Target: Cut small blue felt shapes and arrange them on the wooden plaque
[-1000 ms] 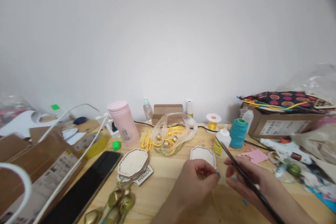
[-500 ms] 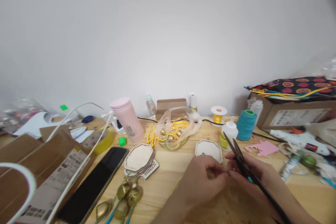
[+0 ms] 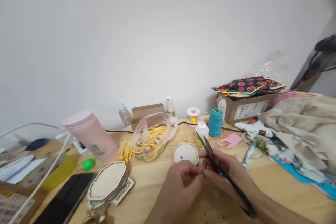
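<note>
My left hand (image 3: 181, 185) is closed, with thumb and index finger pinching a small dark blue piece (image 3: 203, 173), too small to name. Against it press the fingertips of my right hand (image 3: 233, 168), which also carries black scissors (image 3: 231, 181). The blades are slightly apart and point up and away, with the handles below the palm. A bit of blue shows by the right fingers. Just beyond my hands lies a cream scalloped plaque (image 3: 187, 151) with a small blue scrap on it. Yellow cord (image 3: 154, 201) runs beside my left wrist.
A stack of similar plaques (image 3: 107, 182), a phone (image 3: 64, 199) and a pink tumbler (image 3: 90, 136) stand left. Behind are a plastic bag (image 3: 153, 136) with yellow cord, a glue bottle (image 3: 202, 131) and teal thread (image 3: 215, 123). A glue gun (image 3: 254, 127) and cloth (image 3: 301, 126) lie right.
The view has turned to the right, so the table's things appear further left and more cloth shows. My hands keep nearly the same pinch, and the scissors stay in my right hand.
</note>
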`<action>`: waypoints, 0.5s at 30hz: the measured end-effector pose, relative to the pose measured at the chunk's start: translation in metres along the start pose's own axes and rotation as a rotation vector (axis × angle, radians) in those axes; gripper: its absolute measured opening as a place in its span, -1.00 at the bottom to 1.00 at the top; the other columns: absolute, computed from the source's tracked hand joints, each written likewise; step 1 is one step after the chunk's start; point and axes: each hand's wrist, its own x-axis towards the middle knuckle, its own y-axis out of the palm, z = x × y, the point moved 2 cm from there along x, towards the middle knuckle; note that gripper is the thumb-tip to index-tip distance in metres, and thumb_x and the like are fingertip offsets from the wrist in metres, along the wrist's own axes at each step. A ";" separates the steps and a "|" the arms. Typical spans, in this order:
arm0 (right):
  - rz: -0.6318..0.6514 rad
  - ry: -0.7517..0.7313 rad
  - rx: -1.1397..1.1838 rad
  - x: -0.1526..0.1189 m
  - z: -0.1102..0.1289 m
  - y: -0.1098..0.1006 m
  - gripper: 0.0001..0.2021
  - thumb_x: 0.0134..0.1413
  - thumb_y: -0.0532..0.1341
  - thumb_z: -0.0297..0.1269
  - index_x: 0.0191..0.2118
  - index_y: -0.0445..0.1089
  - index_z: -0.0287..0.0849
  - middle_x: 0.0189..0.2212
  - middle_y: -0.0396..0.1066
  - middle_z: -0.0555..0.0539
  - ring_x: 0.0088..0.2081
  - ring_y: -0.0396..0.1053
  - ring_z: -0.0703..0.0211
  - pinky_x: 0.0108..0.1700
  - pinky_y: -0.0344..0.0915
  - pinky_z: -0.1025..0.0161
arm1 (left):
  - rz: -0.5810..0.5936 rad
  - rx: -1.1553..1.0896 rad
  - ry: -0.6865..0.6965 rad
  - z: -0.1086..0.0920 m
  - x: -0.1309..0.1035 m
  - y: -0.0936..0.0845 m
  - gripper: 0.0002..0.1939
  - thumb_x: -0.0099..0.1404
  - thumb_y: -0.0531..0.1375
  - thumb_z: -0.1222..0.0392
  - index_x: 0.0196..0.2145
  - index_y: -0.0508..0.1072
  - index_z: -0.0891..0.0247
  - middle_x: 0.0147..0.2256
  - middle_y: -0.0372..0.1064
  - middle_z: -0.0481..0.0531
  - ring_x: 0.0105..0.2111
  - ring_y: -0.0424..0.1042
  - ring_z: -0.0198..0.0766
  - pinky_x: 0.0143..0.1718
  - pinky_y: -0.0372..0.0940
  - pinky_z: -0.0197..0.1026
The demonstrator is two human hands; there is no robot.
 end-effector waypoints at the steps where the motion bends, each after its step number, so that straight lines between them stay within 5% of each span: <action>1: 0.012 -0.007 -0.011 0.000 -0.001 0.000 -0.79 -0.12 0.15 -0.46 -0.26 0.25 -0.22 -0.56 0.26 0.07 -0.53 0.24 0.27 -0.50 0.20 0.37 | -0.001 0.007 -0.001 0.000 0.000 0.000 -0.85 0.10 0.08 0.24 -0.55 0.39 0.28 -0.54 0.36 -0.03 -0.45 0.32 -0.25 -0.39 0.17 -0.30; 15: 0.042 -0.071 -0.099 0.000 -0.006 0.002 -0.76 -0.11 0.09 -0.54 -0.25 0.24 -0.18 -0.56 0.23 0.08 -0.55 0.21 0.27 -0.51 0.17 0.36 | -0.043 0.073 0.067 0.003 0.000 -0.002 -0.87 0.10 0.06 0.30 -0.54 0.37 0.25 -0.52 0.36 -0.04 -0.45 0.34 -0.25 -0.39 0.17 -0.29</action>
